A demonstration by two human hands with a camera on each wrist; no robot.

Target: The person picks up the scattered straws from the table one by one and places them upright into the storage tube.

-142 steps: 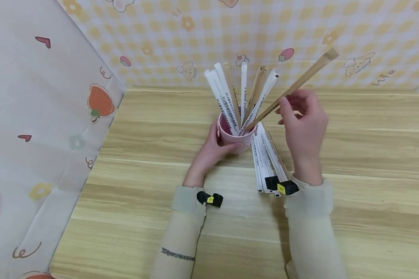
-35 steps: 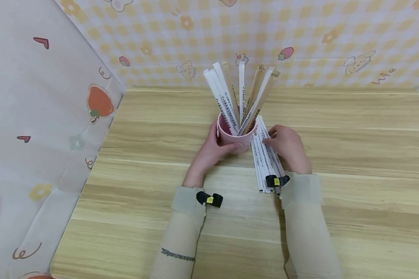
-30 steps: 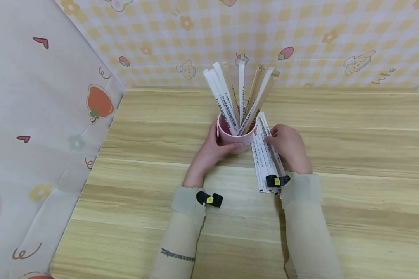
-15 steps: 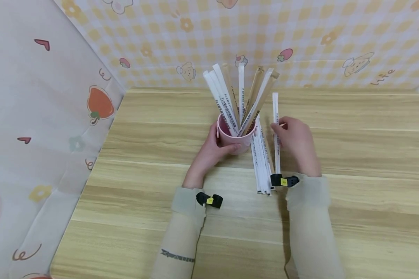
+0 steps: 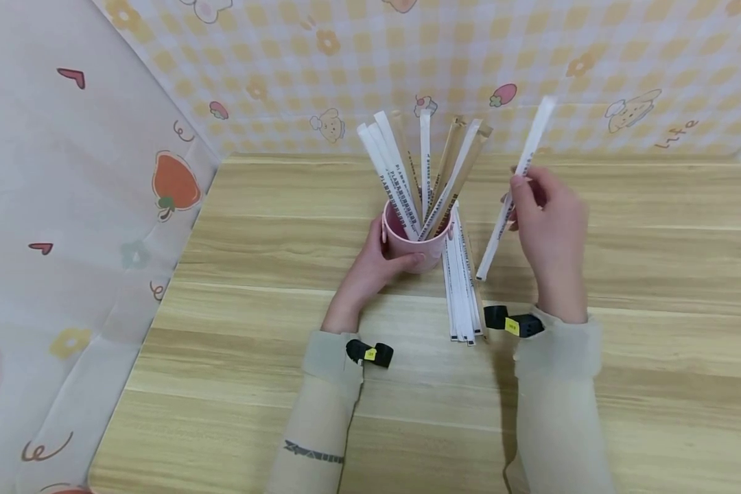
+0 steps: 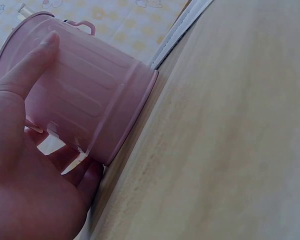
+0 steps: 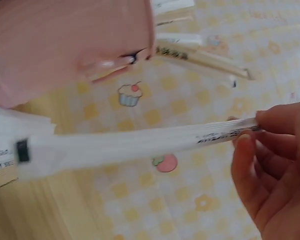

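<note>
My left hand [image 5: 373, 271] grips a small pink bucket [image 5: 415, 252] standing on the table, thumb across its front and fingers round its far side. Several paper-wrapped straws, white [image 5: 379, 161] and brown [image 5: 469, 161], lean out of its mouth. Right of the bucket, my right hand [image 5: 549, 226] pinches one white wrapped straw [image 5: 497, 237] between thumb and fingers. That straw is tilted in the air, its lower end pointing down toward the left. In the right wrist view the straw [image 7: 110, 149] stretches left, beneath the bucket [image 7: 70, 45] in the picture.
A bundle of wrapped straws [image 5: 460, 295], mostly white with a brown one at its right edge, lies on the wooden table [image 5: 253, 329] just right of the bucket. A checked cloth backdrop [image 5: 272, 62] rises behind the table, and a white printed sheet [image 5: 55, 171] hangs at the left.
Earlier the right hand let a brown straw into the bucket, then reached to the bundle. It has since drawn out a white straw and raised it up and right. The left hand stays put.
</note>
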